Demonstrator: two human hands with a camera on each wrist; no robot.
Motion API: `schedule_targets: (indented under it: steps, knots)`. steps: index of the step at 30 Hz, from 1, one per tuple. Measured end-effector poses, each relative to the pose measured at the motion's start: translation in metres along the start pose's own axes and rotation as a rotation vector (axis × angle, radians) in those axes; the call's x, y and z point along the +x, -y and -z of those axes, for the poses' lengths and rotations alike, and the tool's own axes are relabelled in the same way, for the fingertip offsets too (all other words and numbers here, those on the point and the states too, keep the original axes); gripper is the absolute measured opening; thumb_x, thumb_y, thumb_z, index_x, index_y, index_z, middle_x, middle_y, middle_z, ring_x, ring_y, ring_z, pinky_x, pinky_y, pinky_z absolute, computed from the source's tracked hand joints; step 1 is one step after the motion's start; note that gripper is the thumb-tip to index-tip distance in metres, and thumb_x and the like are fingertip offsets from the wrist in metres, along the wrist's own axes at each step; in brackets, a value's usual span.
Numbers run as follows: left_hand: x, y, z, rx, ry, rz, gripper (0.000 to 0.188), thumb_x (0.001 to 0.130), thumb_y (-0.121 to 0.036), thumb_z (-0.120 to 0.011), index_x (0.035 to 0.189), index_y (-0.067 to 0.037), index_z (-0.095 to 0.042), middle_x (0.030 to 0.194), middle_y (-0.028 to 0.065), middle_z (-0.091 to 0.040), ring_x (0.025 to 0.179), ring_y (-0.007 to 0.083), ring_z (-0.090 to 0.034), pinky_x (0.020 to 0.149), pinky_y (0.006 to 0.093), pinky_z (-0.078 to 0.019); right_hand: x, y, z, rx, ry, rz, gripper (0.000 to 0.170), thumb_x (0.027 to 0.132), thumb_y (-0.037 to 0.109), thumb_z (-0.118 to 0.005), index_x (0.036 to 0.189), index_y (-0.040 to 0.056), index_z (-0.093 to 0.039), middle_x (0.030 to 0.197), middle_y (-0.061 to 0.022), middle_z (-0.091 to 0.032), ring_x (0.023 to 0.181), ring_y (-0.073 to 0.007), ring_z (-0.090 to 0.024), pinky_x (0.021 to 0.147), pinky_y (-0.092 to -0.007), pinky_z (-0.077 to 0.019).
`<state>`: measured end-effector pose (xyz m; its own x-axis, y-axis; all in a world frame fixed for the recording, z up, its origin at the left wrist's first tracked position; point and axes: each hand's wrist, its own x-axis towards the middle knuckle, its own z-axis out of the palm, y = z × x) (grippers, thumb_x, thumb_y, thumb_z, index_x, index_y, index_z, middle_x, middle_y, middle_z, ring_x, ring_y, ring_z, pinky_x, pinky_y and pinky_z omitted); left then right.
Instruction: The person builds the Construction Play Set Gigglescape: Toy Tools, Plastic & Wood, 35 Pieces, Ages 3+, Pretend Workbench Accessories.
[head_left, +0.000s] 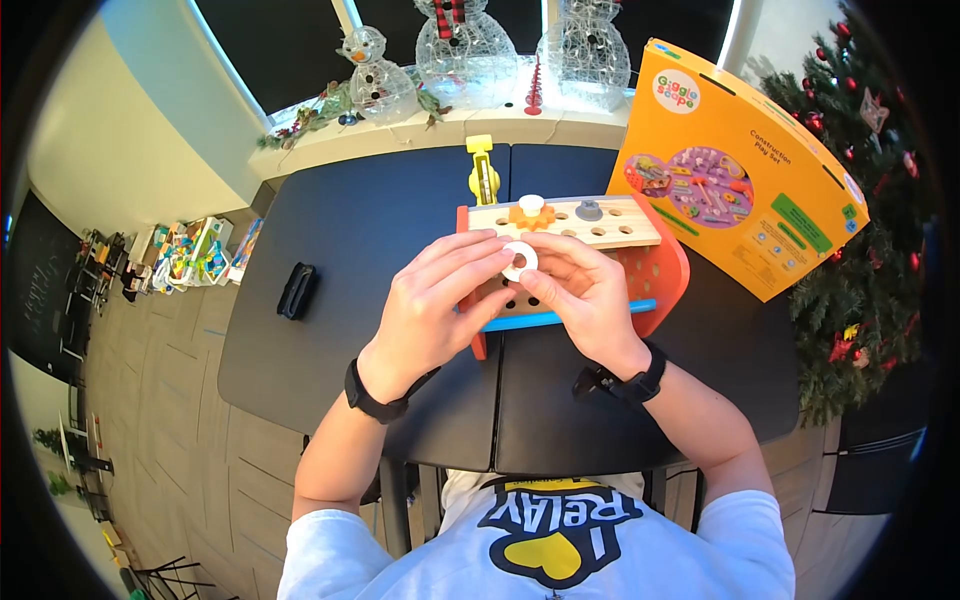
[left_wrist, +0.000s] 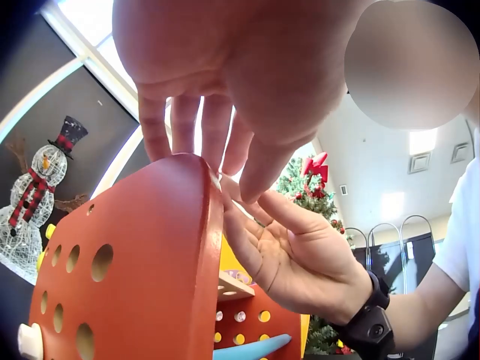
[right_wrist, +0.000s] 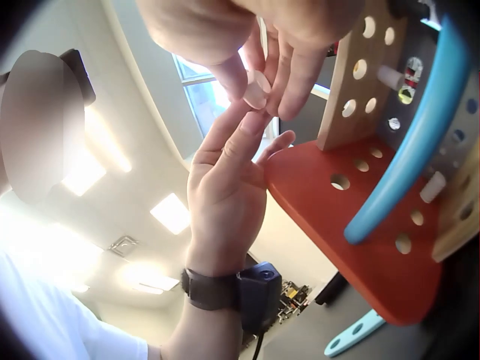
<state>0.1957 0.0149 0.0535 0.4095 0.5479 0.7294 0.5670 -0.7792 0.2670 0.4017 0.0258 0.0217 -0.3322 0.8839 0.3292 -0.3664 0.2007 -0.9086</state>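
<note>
A white ring with a round hole is held up between the fingertips of both hands, above the near side of a toy workbench. The left hand pinches the ring from the left; the right hand grips its right edge with thumb and fingers. In the right wrist view the ring appears between the fingers of both hands. An orange gear under a white bolt and a grey screw sit on the wooden top. The left wrist view mostly hides the ring.
A yellow toy piece stands at the bench's back left. A blue bar crosses its near side. An orange box stands at the back right beside a decorated tree. A black case lies on the left of the dark table.
</note>
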Motion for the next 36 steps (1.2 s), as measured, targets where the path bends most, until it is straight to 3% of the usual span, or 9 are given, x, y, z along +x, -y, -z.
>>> schedule_targets:
  steps: [6,10,14,18,23,24,28,31,36]
  knots:
    - [-0.001,0.003,0.005,0.046,0.085,0.003,0.034,0.082,-0.007,-0.08,0.116,-0.003,-0.076,0.122,0.0151,-0.074,0.119,0.0342,-0.068,0.102,0.0435,-0.0534,0.005,-0.019,0.01,-0.157,0.025,0.113,0.036,0.091,-0.003,-0.076,0.125,-0.0031,-0.066,0.114,-0.0071,-0.063,0.106,-0.0202,-0.072,0.088,-0.0319,-0.0632]
    - [-0.014,0.026,0.009,-0.036,-0.03,0.173,0.03,0.085,-0.005,-0.076,0.115,-0.002,-0.075,0.124,0.015,-0.073,0.116,0.0357,-0.068,0.102,0.0422,-0.0523,0.005,-0.02,0.017,-0.728,0.234,0.141,0.035,0.086,-0.003,-0.078,0.119,0.0009,-0.066,0.113,-0.0112,-0.064,0.093,-0.0202,-0.074,0.076,-0.0315,-0.0636]
    - [-0.035,0.058,-0.002,-0.325,-0.136,0.746,0.02,0.104,-0.011,-0.063,0.114,0.002,-0.073,0.107,0.0069,-0.075,0.097,0.0117,-0.068,0.086,0.0303,-0.0554,0.006,-0.039,0.018,-0.966,0.261,0.256,0.02,0.09,0.002,-0.073,0.109,0.0001,-0.064,0.105,-0.0182,-0.067,0.085,-0.0308,-0.073,0.075,-0.0398,-0.0594]
    - [-0.063,0.088,-0.025,-0.384,0.087,0.995,0.032,0.106,-0.026,-0.063,0.115,0.002,-0.074,0.102,0.0127,-0.077,0.093,0.0164,-0.073,0.08,0.0318,-0.0579,0.017,-0.043,0.022,-1.023,0.281,0.005,0.023,0.089,0.005,-0.075,0.106,-0.004,-0.062,0.099,-0.0216,-0.069,0.088,-0.036,-0.072,0.08,-0.0453,-0.057]
    - [-0.057,0.066,-0.034,-0.489,0.143,1.053,0.047,0.11,-0.035,-0.055,0.12,0.008,-0.07,0.105,0.0128,-0.077,0.099,0.0176,-0.072,0.084,0.0351,-0.0595,0.033,-0.052,0.017,-1.105,0.316,-0.011,0.028,0.089,0.005,-0.073,0.109,-0.0081,-0.059,0.102,-0.0251,-0.069,0.105,-0.0429,-0.068,0.091,-0.0467,-0.0543]
    - [-0.056,0.063,-0.035,-0.516,0.121,1.065,0.048,0.111,-0.036,-0.054,0.12,0.008,-0.07,0.105,0.0128,-0.077,0.099,0.0176,-0.072,0.085,0.0348,-0.0592,0.036,-0.055,0.017,-1.094,0.337,-0.119,0.035,0.088,0.001,-0.07,0.12,-0.0074,-0.058,0.109,-0.0265,-0.069,0.117,-0.0438,-0.063,0.097,-0.0467,-0.053]
    - [-0.061,0.068,-0.041,-0.543,0.091,1.078,0.051,0.11,-0.04,-0.053,0.119,0.007,-0.071,0.104,0.0134,-0.077,0.099,0.0173,-0.071,0.086,0.0333,-0.0568,0.052,-0.082,0.017,-0.762,0.264,-0.256,0.049,0.087,-0.011,-0.057,0.136,-0.0069,-0.053,0.129,-0.0269,-0.065,0.12,-0.0415,-0.065,0.096,-0.0437,-0.0554]
    - [-0.07,0.078,-0.046,-0.446,0.101,1.042,0.054,0.109,-0.044,-0.055,0.116,0.007,-0.072,0.1,0.0136,-0.077,0.095,0.0176,-0.07,0.085,0.0323,-0.0546,0.05,-0.079,0.017,-1.131,0.28,-0.188,0.049,0.087,-0.013,-0.056,0.136,-0.007,-0.052,0.132,-0.0251,-0.064,0.121,-0.038,-0.066,0.095,-0.0403,-0.0564]
    - [-0.071,0.078,-0.049,-0.437,0.064,1.055,0.056,0.108,-0.046,-0.055,0.113,0.007,-0.072,0.096,0.0139,-0.077,0.091,0.0172,-0.069,0.082,0.0328,-0.0536,0.054,-0.075,0.01,-0.711,0.187,-0.366,0.052,0.087,-0.016,-0.056,0.137,-0.0048,-0.055,0.135,-0.0224,-0.065,0.13,-0.0343,-0.062,0.102,-0.0395,-0.0547]
